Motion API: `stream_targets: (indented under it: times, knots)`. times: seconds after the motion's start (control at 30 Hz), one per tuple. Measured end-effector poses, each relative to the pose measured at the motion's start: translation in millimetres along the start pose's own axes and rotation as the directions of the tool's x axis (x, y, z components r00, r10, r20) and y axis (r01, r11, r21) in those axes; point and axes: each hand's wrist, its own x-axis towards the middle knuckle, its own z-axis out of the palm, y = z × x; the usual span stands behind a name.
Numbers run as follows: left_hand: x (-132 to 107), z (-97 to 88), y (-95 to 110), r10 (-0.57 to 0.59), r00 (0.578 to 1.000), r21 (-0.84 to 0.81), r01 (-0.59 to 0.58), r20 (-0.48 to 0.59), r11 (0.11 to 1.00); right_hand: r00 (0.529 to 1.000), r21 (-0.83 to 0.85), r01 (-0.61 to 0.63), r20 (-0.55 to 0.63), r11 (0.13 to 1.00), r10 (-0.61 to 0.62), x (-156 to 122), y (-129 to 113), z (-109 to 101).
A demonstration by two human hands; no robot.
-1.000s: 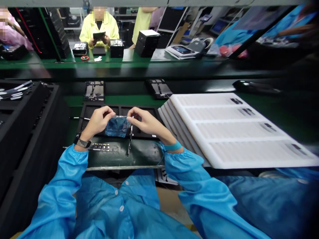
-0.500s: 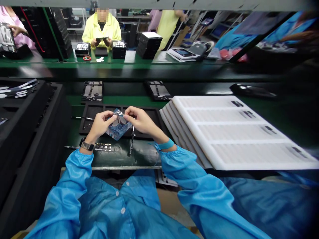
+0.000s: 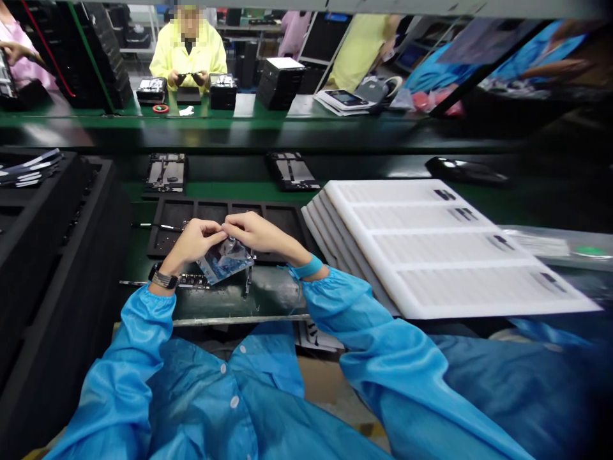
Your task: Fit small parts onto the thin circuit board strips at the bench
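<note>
left hand (image 3: 191, 239) and right hand (image 3: 253, 231), each grip pinched on the shiny blue pouch (image 3: 224, 260)

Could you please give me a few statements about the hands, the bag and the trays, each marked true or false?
1. Both hands pinch the top edge of the bag. True: the left hand and the right hand meet there.
2. The left wrist is bare. False: it wears a watch.
3. The stack of white trays lies to the right of the hands. True.
4. The black tray behind the hands is full of parts. False: the compartments that show look empty.
5. A person in yellow sits across the line. True.
6. The right hand rests on the white trays. False: it holds the bag, apart from them.
</note>
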Motion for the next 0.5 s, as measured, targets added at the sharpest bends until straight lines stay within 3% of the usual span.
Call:
stream_targets:
  times: [0.17,0.27,0.4,0.5]
  knots:
    - [-3,10.2,-6,0.088,0.986,0.031,-0.085,-0.141,0.996,0.989,0.230,-0.031,-0.131,0.973,0.062,2,12,21]
    - [-8,20.8,-7,0.191,0.945,0.228,-0.131,-0.265,0.965,0.965,0.327,-0.092,-0.205,0.941,0.165,5,23,33]
    - [-14,32.4,-8,0.324,0.876,0.457,-0.138,-0.358,0.879,0.874,0.404,-0.179,-0.353,0.897,0.333,6,44,38]
    - [-15,33.8,-14,0.269,0.829,0.412,-0.051,-0.491,0.910,0.778,0.311,-0.186,-0.532,0.932,0.333,3,59,32]
